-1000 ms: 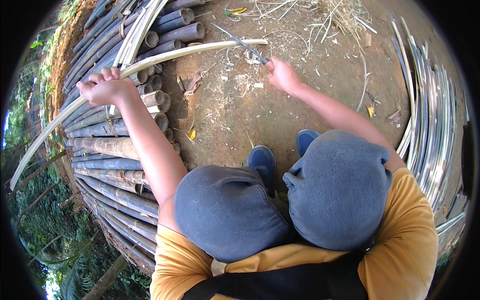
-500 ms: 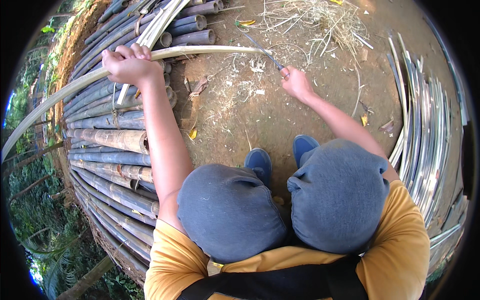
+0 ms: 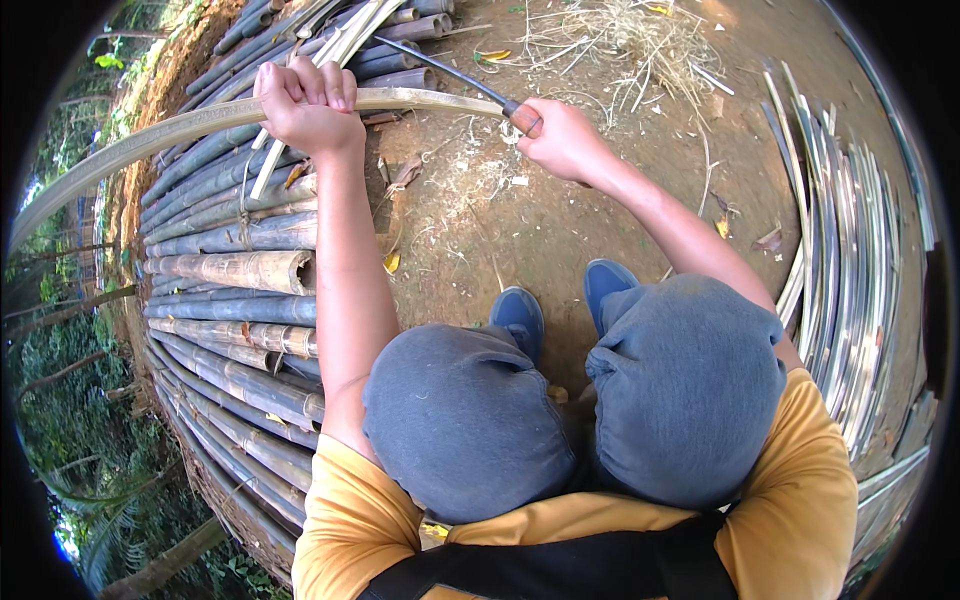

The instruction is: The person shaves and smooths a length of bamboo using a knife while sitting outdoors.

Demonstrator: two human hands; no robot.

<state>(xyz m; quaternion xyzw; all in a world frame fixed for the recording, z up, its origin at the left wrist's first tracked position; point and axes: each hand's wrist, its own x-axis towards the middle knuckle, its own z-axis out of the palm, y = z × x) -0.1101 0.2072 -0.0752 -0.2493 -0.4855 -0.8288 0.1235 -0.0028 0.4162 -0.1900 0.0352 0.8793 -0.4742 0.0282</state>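
Note:
My left hand (image 3: 312, 105) is closed round a long pale bamboo strip (image 3: 190, 122), which runs from the far left past my fist toward the right and bends down at its left end. My right hand (image 3: 562, 140) grips the brown wooden handle of a knife (image 3: 452, 72). Its long, narrow dark blade points up and left, over the dark bamboo poles. The strip's right end reaches the blade's base beside the handle; whether the two touch I cannot tell.
Dark bamboo poles (image 3: 240, 308) lie stacked along the left, with pale split strips (image 3: 345, 38) on top. A heap of fine shavings (image 3: 645, 45) lies on the dirt at the far side. Many long strips (image 3: 845, 270) are bundled at the right. My shoes (image 3: 518, 318) stand on the ground.
My right hand has moved left and slightly up, carrying the knife so its blade now reaches over the poles. The left hand has moved right and a little up with the strip.

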